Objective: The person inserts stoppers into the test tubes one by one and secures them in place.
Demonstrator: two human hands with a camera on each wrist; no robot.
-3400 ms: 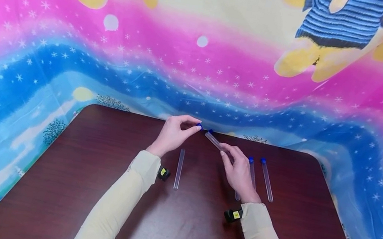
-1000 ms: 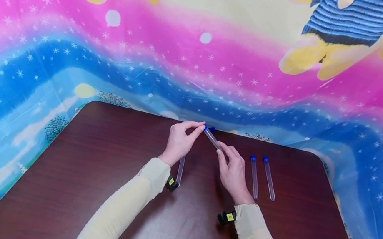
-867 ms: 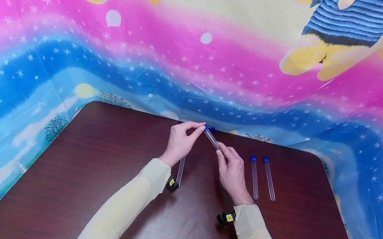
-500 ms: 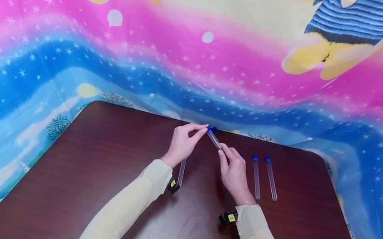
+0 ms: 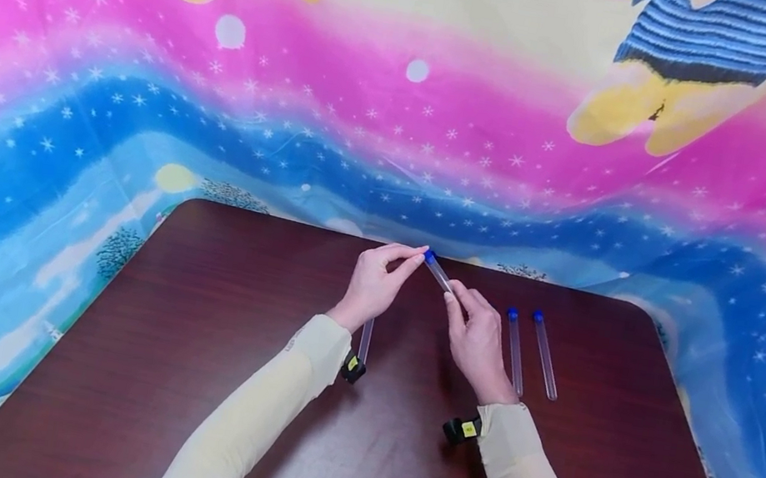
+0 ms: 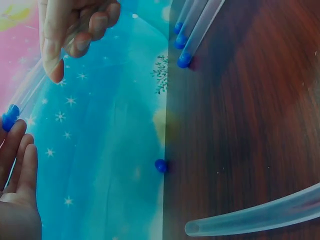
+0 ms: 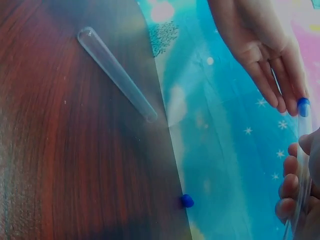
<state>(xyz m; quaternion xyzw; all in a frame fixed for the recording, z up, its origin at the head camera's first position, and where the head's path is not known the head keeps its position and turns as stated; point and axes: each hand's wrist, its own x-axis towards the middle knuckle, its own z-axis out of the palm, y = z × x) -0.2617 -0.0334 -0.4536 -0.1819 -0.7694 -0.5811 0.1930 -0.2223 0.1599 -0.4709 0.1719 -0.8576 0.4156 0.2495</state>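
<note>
Over the table's far edge, my right hand grips a clear test tube around its lower part, the tube tilted up to the left. A blue cap sits on the tube's upper end. Thumb and fingertips of my left hand pinch this cap; in the right wrist view the other left fingers extend fairly straight. An uncapped test tube lies on the table beneath my left wrist, partly hidden in the head view. A loose blue cap rests at the table's far edge.
Capped test tubes lie to the right, one tube next to another tube; a third capped tube shows in the left wrist view. Behind the dark wooden table hangs a printed cloth.
Over three seconds ago the cap and tube were apart; the left hand has brought the cap onto the tube's mouth. Lately both hands have shifted slightly right together, covering the loose cap in the head view.
</note>
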